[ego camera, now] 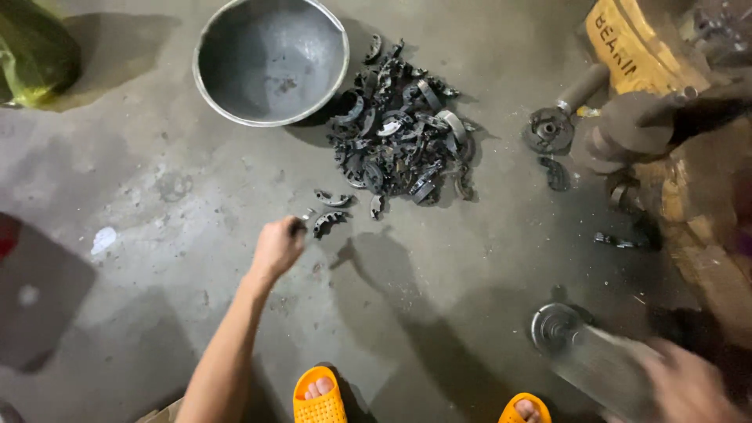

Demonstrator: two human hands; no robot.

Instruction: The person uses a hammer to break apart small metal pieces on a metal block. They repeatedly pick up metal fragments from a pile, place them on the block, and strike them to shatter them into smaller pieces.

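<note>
A view from above looks down at a grey concrete floor [235,180]. Nearest, at the bottom edge, two orange slippers [319,398] show with toes in them. At bottom right, the right hand [689,385] is blurred; it is closed around a long grey metal tool [599,356] that ends in a round disc [554,326] near the floor. The left arm reaches up from the bottom centre, and the left hand [276,247] is curled shut on a small dark part [298,227], only its tip showing past the fingers. Just beside that hand, a few curved dark metal pieces [329,222] lie loose on the floor. Beyond them sits a heap [403,137] of many similar dark, curved, greasy metal parts. Touching the heap's left edge is a round grey metal bowl [270,59]; it holds only a small dark smear near its middle. To the right of the heap lies a round dark hub [548,129] with a short grey cylinder [581,88] by it, and more brownish machine parts [638,125] blurred beside it. At the top right corner stands a yellow box [627,43] with dark block lettering on its side, tilted. At the top left corner lies a yellow-green bag [31,51], bunched up. A red thing [6,233] peeks in at the left edge.
</note>
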